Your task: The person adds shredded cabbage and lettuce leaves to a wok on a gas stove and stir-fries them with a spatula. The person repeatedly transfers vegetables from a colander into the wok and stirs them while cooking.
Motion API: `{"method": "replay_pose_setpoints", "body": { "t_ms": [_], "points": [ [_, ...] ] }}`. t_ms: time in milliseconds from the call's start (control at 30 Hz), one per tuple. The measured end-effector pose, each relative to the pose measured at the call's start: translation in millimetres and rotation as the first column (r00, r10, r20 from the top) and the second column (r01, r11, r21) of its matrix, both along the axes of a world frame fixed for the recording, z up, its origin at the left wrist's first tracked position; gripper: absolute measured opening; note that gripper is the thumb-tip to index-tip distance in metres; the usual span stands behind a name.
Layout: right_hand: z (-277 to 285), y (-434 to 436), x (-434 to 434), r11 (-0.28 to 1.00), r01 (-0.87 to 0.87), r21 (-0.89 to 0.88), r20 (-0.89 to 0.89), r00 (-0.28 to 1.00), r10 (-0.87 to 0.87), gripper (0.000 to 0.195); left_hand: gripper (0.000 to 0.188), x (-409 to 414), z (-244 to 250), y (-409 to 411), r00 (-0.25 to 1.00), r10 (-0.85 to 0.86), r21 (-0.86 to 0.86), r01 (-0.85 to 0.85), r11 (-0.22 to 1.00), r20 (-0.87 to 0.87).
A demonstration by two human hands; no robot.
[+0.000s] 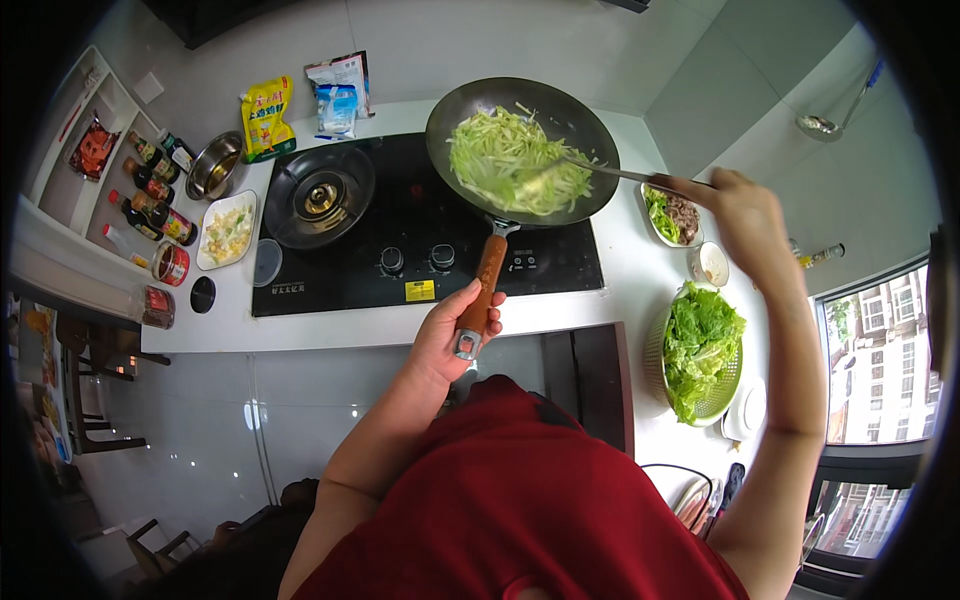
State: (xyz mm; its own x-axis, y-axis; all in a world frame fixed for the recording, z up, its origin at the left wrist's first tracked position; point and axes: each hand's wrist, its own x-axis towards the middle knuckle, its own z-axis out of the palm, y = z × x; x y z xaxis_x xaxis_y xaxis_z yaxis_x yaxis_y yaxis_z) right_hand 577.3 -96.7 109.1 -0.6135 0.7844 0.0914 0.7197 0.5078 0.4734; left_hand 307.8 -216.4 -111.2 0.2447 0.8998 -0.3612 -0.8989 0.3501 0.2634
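My left hand (448, 330) is closed around the brown wooden handle (491, 262) of a dark wok (450, 94), which sits over the right side of the black gas hob (337, 277). Pale green shredded vegetables (517, 154) lie heaped in the wok. Held in my right hand (739, 210) is a long-handled metal spatula (626, 174), its handle slanting down to the left into the shreds. The spatula's head is blurred and partly hidden among them.
Left of the hob stand a plate of chopped garlic and scallion (227, 229), a steel bowl (216, 166) and several sauce bottles (161, 217). At right are a plate of meat and green peppers (673, 215), a small bowl (709, 265) and a green basket (726, 394) of lettuce (701, 345). A ladle (821, 127) hangs on the wall.
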Motion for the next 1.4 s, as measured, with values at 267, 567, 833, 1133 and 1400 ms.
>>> {"method": "replay_pose_setpoints", "body": {
  "t_ms": [267, 567, 833, 1133, 1400],
  "points": [
    [-44, 11, 32, 1.000, 0.028, -0.010, 0.031, 0.999, -0.027, 0.049, 0.032, 13, 7, 6, 1.000, -0.010, -0.022, 0.010, 1.000, -0.025],
    [-60, 39, 71, 0.934, 0.261, -0.245, -0.398, 0.851, -0.342, 0.040, 0.033, 14, 7, 1, 0.999, 0.000, -0.004, 0.000, 1.000, -0.039],
    [-93, 37, 48, 0.650, -0.033, -0.759, -0.606, 0.402, -0.687, 0.041, 0.034, 1, 5, -1, 1.000, -0.002, 0.007, 0.003, 1.000, -0.026],
    [-154, 78, 32, 0.671, -0.037, -0.740, -0.645, 0.320, -0.694, 0.036, 0.034, -3, 8, -6, 0.998, -0.021, -0.011, 0.020, 1.000, -0.058],
    [-101, 26, 18, 0.527, -0.178, -0.831, -0.557, 0.269, -0.786, 0.038, 0.034, -6, 13, -9, 0.997, -0.050, -0.012, 0.049, 0.999, -0.055]
  ]
}}
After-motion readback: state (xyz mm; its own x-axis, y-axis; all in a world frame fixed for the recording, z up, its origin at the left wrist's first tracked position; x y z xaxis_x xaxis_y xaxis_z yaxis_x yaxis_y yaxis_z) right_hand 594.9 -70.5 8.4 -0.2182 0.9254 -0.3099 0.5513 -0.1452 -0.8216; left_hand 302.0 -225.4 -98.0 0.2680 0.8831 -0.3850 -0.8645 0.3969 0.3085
